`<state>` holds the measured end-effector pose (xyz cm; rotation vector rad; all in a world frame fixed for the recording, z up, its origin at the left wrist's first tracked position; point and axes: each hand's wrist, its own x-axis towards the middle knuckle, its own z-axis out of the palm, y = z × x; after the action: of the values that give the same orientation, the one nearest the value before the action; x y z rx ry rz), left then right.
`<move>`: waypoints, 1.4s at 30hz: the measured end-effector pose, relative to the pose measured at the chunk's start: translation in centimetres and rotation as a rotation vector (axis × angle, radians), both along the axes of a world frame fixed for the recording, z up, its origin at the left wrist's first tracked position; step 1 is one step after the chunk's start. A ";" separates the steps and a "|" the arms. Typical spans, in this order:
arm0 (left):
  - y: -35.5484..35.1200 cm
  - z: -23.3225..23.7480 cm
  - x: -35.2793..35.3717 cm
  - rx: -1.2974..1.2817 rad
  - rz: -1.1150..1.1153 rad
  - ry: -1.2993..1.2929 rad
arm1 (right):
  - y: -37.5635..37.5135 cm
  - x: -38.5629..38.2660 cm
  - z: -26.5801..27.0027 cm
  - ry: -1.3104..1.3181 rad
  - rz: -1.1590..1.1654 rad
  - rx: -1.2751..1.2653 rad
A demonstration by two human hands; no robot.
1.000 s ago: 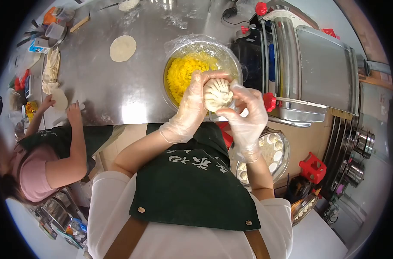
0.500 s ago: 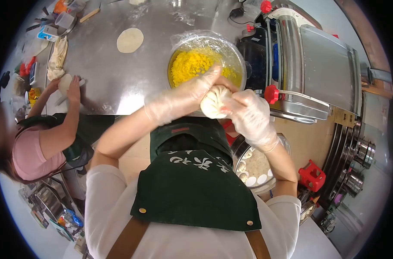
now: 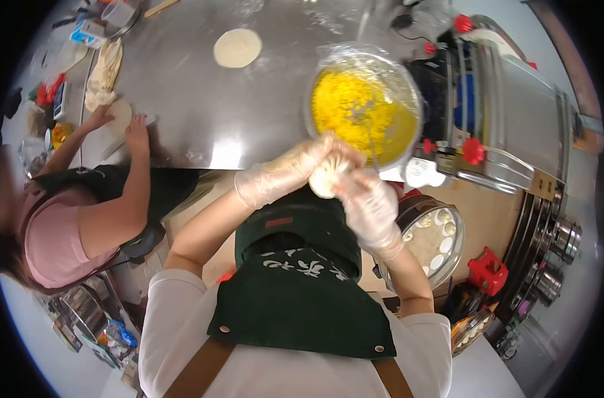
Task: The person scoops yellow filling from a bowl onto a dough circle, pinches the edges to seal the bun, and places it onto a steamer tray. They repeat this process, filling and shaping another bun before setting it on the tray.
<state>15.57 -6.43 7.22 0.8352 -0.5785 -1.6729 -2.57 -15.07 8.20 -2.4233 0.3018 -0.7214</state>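
A pleated, pale dough bun (image 3: 323,182) is held between my two gloved hands, at the near left edge of a metal bowl (image 3: 417,109). My left hand (image 3: 295,164), in a clear plastic glove, is cupped around the bun from the left and behind. From the right, my right hand (image 3: 370,207) pinches the gathered dough at the top; its fingertips are blurred. Crumbly yellow filling (image 3: 347,99) lies in the bowl, with a thin utensil handle (image 3: 373,142) leaning in it. Plastic wrap covers part of the bowl's far rim.
A flat dough round (image 3: 237,48) lies on the steel table (image 3: 182,99). At left, a co-worker's hands touch another dough round (image 3: 120,118). A roller machine (image 3: 514,106) stands at right. Below it are a round steamer tray (image 3: 456,249) with small buns and a red stool (image 3: 488,270).
The view has shifted, so the bowl and table appear farther right. My hands and the bun have moved back from over the bowl toward my body. The utensil handle has come into sight.
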 end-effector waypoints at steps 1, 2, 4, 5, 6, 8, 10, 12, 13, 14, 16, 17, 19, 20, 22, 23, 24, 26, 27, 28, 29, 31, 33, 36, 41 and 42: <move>1.6 -2.6 0.6 0.076 -0.109 0.104 | 1.2 0.1 -2.3 0.014 0.105 0.035; 3.6 -5.9 0.6 0.153 -0.137 0.028 | 3.5 1.2 -3.2 0.145 0.065 0.378; 8.1 -11.7 -1.5 0.297 0.072 0.372 | 6.4 1.1 -7.4 0.402 0.195 0.063; 9.8 -14.1 -1.9 0.403 0.221 0.492 | 7.0 2.5 -8.0 0.306 0.113 0.092; 10.6 -15.9 -1.8 0.331 0.311 0.628 | 7.7 4.5 -8.4 0.214 0.029 0.124; 8.9 -13.5 1.5 0.156 0.476 0.724 | 9.0 8.3 -10.1 0.163 -0.074 0.267; 7.9 -14.3 3.3 0.117 0.567 0.125 | 8.1 10.4 -13.5 0.123 -0.085 0.482; 7.6 -16.6 4.5 0.163 0.647 -0.530 | 7.1 11.9 -18.7 0.163 -0.114 0.565; 7.5 -17.6 4.6 0.149 0.661 -0.537 | 6.6 12.5 -20.6 0.174 -0.109 0.580; 7.3 -18.4 4.8 0.132 0.673 -0.545 | 6.3 12.2 -21.9 0.299 -0.111 0.614; 7.1 -19.6 4.6 0.109 0.701 -0.558 | 7.0 11.7 -22.9 0.039 -0.158 0.717; 7.0 -20.1 4.1 0.100 0.718 -0.560 | 7.5 11.0 -23.1 -0.087 -0.181 0.765; 6.4 -20.9 2.6 0.074 0.751 -0.561 | 9.5 11.9 -22.6 -0.190 -0.258 1.004; 5.9 -21.9 1.4 0.062 0.756 -0.572 | 10.0 12.6 -22.1 -0.168 -0.287 1.037; 6.4 -20.7 0.2 0.052 0.755 -0.549 | 9.6 13.1 -22.1 -0.121 -0.327 0.974; 6.6 -20.9 -0.5 0.116 0.774 -0.436 | 9.1 12.9 -22.0 -0.130 -0.339 0.992; 6.4 -21.0 -0.4 0.063 0.841 -0.425 | 8.6 12.7 -21.8 -0.141 -0.352 1.010; 5.7 -20.9 0.4 0.026 0.846 -0.431 | 7.7 12.8 -21.3 -0.166 -0.372 1.041; 5.2 -20.8 1.0 0.044 0.783 -0.447 | 8.1 13.1 -20.9 -0.136 -0.387 1.060; 4.9 -20.8 1.5 0.061 0.719 -0.461 | 9.2 13.6 -20.2 -0.106 -0.403 1.078; 4.8 -20.8 1.7 0.077 0.653 -0.475 | 8.9 14.4 -19.8 -0.084 -0.434 1.135; 5.3 -20.8 1.0 0.108 0.682 -0.543 | 8.3 16.2 -18.7 -0.044 -0.499 1.249; 5.7 -19.9 0.8 0.162 0.705 -0.481 | 6.2 14.1 -20.9 -0.073 -0.283 1.173; 4.0 -18.7 1.5 0.188 0.776 -0.406 | 8.7 15.1 -20.3 -0.182 -0.416 1.139; 4.9 -19.3 0.3 0.229 0.707 -0.514 | 6.2 13.7 -21.2 -0.048 -0.281 1.176; 4.3 -18.9 0.2 0.177 0.806 -0.450 | 5.5 13.6 -21.7 -0.079 -0.270 1.060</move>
<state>15.74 -2.16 -11.65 1.3688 -0.3166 -0.8041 11.00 -9.55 -13.49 -1.3567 0.7611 -0.5524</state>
